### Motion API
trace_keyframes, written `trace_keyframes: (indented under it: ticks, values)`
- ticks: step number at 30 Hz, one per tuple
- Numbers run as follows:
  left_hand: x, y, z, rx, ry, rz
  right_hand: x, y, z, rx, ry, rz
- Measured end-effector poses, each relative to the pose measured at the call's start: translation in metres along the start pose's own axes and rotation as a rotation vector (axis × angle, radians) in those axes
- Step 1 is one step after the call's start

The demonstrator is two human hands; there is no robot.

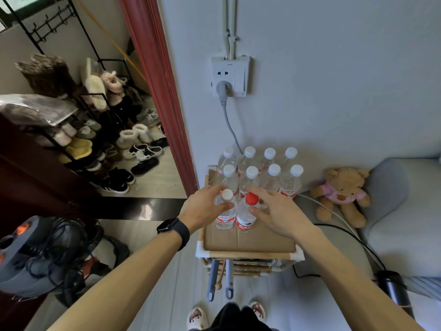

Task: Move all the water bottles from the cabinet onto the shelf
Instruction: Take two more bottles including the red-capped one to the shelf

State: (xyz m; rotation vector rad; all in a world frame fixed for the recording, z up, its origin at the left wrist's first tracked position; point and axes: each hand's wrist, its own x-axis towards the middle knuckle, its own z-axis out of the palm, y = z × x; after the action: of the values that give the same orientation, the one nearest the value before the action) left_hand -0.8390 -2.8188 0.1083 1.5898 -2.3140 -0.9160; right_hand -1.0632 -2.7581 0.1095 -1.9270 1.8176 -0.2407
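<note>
Several clear water bottles (pixel 272 177) with white caps stand in two rows at the back of a cardboard-lined shelf top (pixel 250 242) against the wall. In front of them stand a white-capped bottle (pixel 225 216) and a red-capped bottle (pixel 245 217), side by side. My left hand (pixel 205 206) curls its thumb and fingers round the neck of the white-capped bottle. My right hand (pixel 274 206) curls around the neck of the red-capped bottle. Both bottles rest on the cardboard.
A wall socket (pixel 230 76) with a grey cable hangs above the bottles. A teddy bear (pixel 341 194) lies on a grey sofa at the right. A shoe rack (pixel 100 130) fills the doorway at the left, and a fan (pixel 31 254) sits on the floor at lower left.
</note>
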Motion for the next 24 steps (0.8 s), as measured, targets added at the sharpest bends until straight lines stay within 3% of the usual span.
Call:
trace_keyframes:
  ticks: [8,19,24]
  values:
    - [0.012,-0.002,0.007,-0.071,0.018,-0.023,0.003,-0.002,0.008,0.054,0.157,-0.015]
    - [0.005,-0.002,0.029,-0.165,-0.09,-0.128,0.003,0.005,0.038,0.386,-0.052,0.176]
    - [0.008,-0.005,0.036,-0.182,-0.085,-0.179,0.003,0.008,0.05,0.474,-0.004,0.197]
